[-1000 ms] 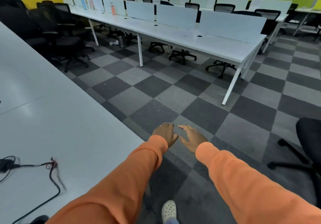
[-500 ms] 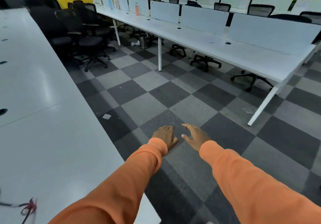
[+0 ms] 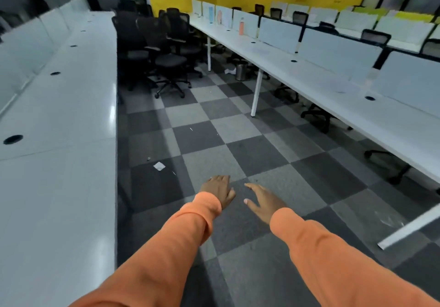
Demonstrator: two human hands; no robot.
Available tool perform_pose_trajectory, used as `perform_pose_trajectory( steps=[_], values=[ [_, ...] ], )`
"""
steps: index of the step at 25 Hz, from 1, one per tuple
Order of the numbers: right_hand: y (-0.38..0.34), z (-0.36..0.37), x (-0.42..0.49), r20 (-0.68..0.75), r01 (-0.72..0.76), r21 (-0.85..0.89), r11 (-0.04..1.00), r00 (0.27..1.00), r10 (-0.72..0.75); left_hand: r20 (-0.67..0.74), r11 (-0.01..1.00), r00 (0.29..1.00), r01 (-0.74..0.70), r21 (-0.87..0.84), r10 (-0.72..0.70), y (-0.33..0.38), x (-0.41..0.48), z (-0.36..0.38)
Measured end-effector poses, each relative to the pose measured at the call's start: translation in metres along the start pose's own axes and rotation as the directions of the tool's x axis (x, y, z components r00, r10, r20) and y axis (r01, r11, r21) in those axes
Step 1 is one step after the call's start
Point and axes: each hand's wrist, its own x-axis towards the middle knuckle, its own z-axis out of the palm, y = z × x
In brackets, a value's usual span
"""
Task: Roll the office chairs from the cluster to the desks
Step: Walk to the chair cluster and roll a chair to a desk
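A cluster of several black office chairs (image 3: pixel 164 51) stands at the far end of the aisle, before the yellow wall. A long white desk (image 3: pixel 59 121) runs along my left, another white desk row (image 3: pixel 316 80) with divider panels along my right. My left hand (image 3: pixel 219 190) and my right hand (image 3: pixel 263 202) are stretched out low in front of me over the checkered carpet, fingers relaxed, holding nothing. Both are far from the chairs. Orange sleeves cover my arms.
Chair bases (image 3: pixel 316 116) show under the right desk. A small metal bin (image 3: pixel 241 72) and paper scraps lie near the desk leg (image 3: pixel 256 92). A white scrap (image 3: pixel 159 166) lies on the carpet. An orange bottle (image 3: pixel 241 26) stands on the right desk.
The view has swung left and moved along the aisle; the chair cluster now sits ahead and closer. The cable on the left desk and the chair at right have left the view. Hands remain outstretched.
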Motion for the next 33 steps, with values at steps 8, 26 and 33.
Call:
perform_pose_trajectory(
  steps=[8, 26, 33],
  values=[
    [0.021, -0.089, 0.139, -0.017, 0.173, 0.005, 0.985, 0.985, -0.173, -0.13, 0.993, 0.985, 0.117, 0.018, -0.114, 0.002, 0.104, -0.074],
    [-0.099, -0.294, 0.529, -0.236, 0.456, -0.157, 0.876, 0.844, -0.482, -0.528, 0.981, 0.847, 0.051, 0.186, 0.056, -0.173, 0.382, -0.342],
    [-0.096, -0.309, 0.664, -0.443, 0.578, -0.01, 0.816, 0.729, -0.522, -0.749, 0.988, 0.662, 0.087, 0.125, 0.036, -0.222, 0.491, -0.378]
  ],
)
